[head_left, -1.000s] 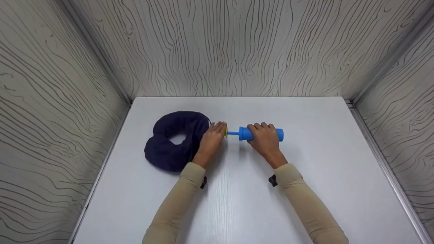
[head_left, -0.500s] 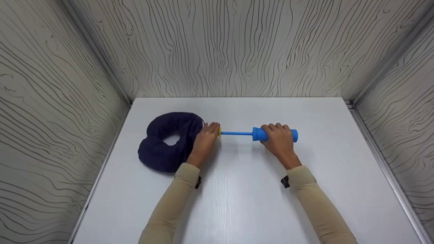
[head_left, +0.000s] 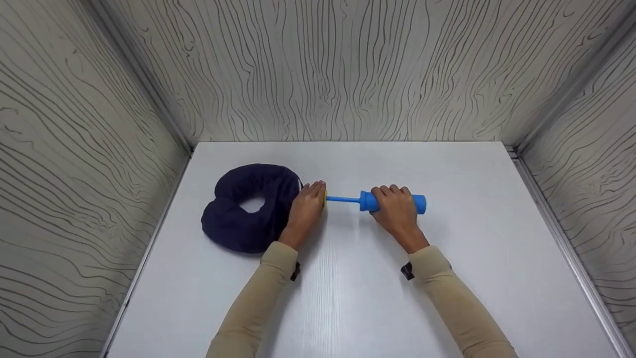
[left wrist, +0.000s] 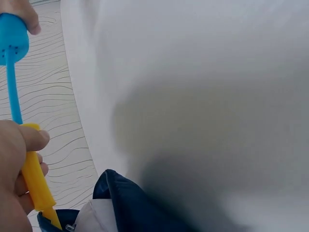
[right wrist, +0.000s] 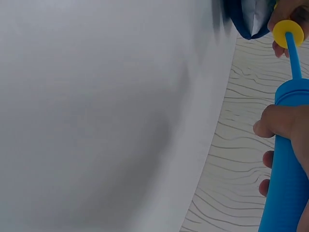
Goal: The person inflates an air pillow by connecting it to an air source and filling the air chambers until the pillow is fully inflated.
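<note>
A blue hand pump [head_left: 420, 204] lies across the middle of the head view, its thin blue rod [head_left: 343, 199] partly drawn out to the left. My right hand [head_left: 396, 211] grips the barrel. My left hand [head_left: 305, 211] holds the yellow end piece [left wrist: 36, 181], fingers wrapped round it in the left wrist view. A navy neck pillow [head_left: 238, 231] sits flat beside the left hand. In the left wrist view the narrow yellow tip reaches into the pillow's cloth opening [left wrist: 128, 200], near a zip pull and pale lining. Where the tip ends is hidden.
Everything is on a white table [head_left: 348, 298]. Wood-grain patterned walls [head_left: 318, 69] enclose it at the back and both sides, with metal rails along the side edges. A black strap shows at each sleeve cuff.
The right hand first drew the barrel right, lengthening the exposed rod, then came back left, shortening it somewhat. Left hand and pillow shifted left; the hand has since come slightly back right.
</note>
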A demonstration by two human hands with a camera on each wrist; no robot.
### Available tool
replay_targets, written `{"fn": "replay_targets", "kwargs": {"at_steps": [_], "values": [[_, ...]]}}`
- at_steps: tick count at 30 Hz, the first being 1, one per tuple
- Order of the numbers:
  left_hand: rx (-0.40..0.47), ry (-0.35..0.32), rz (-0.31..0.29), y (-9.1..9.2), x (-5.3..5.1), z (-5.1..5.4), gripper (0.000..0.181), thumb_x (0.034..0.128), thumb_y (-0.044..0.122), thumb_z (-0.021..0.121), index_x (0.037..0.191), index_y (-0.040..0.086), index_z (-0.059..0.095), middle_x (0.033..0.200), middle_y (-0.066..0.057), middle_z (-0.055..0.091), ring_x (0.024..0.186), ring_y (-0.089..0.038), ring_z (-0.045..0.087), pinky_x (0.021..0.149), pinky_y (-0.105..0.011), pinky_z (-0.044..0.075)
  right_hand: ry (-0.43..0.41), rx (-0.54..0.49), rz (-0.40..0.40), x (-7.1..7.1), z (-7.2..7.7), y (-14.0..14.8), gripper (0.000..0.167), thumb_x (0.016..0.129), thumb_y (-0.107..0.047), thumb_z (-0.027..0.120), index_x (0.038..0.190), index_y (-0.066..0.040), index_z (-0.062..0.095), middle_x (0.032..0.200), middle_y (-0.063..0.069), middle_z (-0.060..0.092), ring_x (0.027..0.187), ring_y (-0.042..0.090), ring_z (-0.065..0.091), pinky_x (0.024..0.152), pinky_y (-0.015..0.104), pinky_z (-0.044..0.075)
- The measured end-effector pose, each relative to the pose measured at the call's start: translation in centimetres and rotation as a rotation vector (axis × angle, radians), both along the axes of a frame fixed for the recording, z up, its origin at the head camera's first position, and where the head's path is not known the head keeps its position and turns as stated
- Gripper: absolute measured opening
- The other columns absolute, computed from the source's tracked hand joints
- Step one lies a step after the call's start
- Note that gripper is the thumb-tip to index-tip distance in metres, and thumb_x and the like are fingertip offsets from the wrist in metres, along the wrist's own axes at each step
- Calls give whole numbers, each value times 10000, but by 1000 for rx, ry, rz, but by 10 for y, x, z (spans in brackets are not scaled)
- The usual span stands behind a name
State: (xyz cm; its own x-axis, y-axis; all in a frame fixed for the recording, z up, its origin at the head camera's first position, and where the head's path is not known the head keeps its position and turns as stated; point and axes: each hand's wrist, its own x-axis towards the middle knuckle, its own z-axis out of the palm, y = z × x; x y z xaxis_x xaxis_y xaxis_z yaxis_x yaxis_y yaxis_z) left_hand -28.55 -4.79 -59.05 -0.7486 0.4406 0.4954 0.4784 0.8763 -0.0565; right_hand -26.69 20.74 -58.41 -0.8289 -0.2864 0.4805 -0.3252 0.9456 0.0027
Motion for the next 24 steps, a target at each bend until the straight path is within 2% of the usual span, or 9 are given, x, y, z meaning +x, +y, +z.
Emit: {"fn": "replay_targets", "kwargs": {"at_steps": [6,14,20,24], "values": [[-2,26,-7,3,2,0,378,949,15,729,1323,-32,697,1317,-137,757,1254,-225,720,1134,-369,548,33,26,9,-3,1,-23,504,762,-298,967,1167,-81,760,1066,119,817,993,338,776,888,530,642],[-4,8,-9,12,5,3,391,969,30,723,1355,-22,687,1344,-121,749,1279,-213,710,1152,-356,533,40,51,24,-7,1,-45,533,769,-341,962,1178,-71,751,1076,125,816,980,337,784,884,520,651],[-35,45,-51,17,4,-1,373,957,-13,709,1330,-8,692,1323,-109,755,1252,-204,719,1130,-350,550,56,63,56,-8,-1,-51,460,806,-318,930,1143,-61,751,1040,126,815,935,323,782,842,509,652],[-69,46,-72,14,2,0,401,940,-38,713,1338,-4,686,1329,-109,753,1253,-208,720,1131,-355,551,41,52,65,-10,0,-48,465,808,-315,930,1157,-64,753,1044,124,817,935,326,781,840,515,650]]}}
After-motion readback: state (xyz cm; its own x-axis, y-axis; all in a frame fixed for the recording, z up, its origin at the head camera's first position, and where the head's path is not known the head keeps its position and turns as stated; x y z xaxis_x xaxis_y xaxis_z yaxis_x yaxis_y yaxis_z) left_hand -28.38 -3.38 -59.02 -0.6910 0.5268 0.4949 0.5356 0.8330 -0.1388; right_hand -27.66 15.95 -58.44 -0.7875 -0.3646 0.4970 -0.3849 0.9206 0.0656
